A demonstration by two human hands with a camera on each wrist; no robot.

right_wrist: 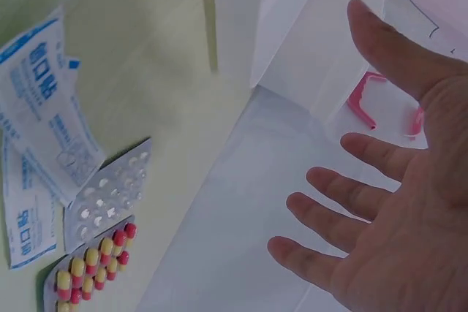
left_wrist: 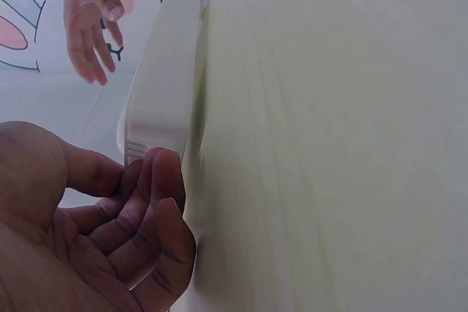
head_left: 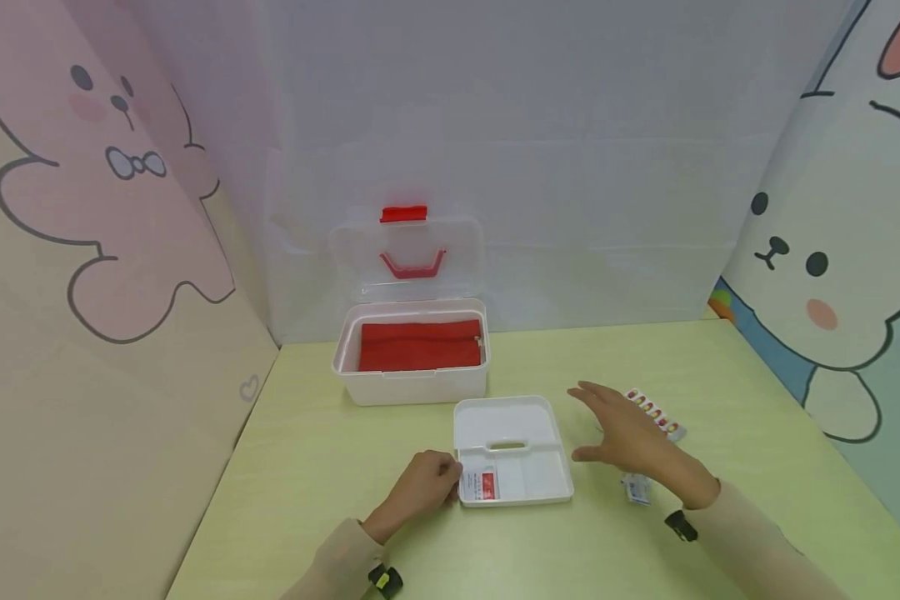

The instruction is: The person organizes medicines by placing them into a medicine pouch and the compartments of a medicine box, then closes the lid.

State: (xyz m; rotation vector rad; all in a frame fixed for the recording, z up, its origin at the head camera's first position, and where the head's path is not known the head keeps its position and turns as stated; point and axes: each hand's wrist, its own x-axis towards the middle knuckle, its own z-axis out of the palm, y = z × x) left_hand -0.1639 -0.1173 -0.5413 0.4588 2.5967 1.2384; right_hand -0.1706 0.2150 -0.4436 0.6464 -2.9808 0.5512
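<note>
A white compartment tray (head_left: 506,417) with a handle slot lies on the table, a small white-and-red packet (head_left: 483,485) in its near left compartment. My left hand (head_left: 422,485) is at the tray's left edge, its fingers curled. In the left wrist view, thumb and fingertips of the left hand (left_wrist: 124,224) pinch the end of the tray (left_wrist: 162,82). To the right of the tray, my right hand (head_left: 630,433) hovers with thumb and fingers spread, holding nothing. Beneath it lie a capsule blister pack (right_wrist: 93,264), a silver tablet blister pack (right_wrist: 110,195) and blue-and-white packets (right_wrist: 47,100).
Behind the tray stands a white box (head_left: 412,387) holding a red zipped pouch (head_left: 420,346). Its clear lid (head_left: 457,250) with red handle and latch is raised against the back wall. Printed cartoon sheets form the side walls (head_left: 120,208). The table (head_left: 307,433) is pale yellow-green.
</note>
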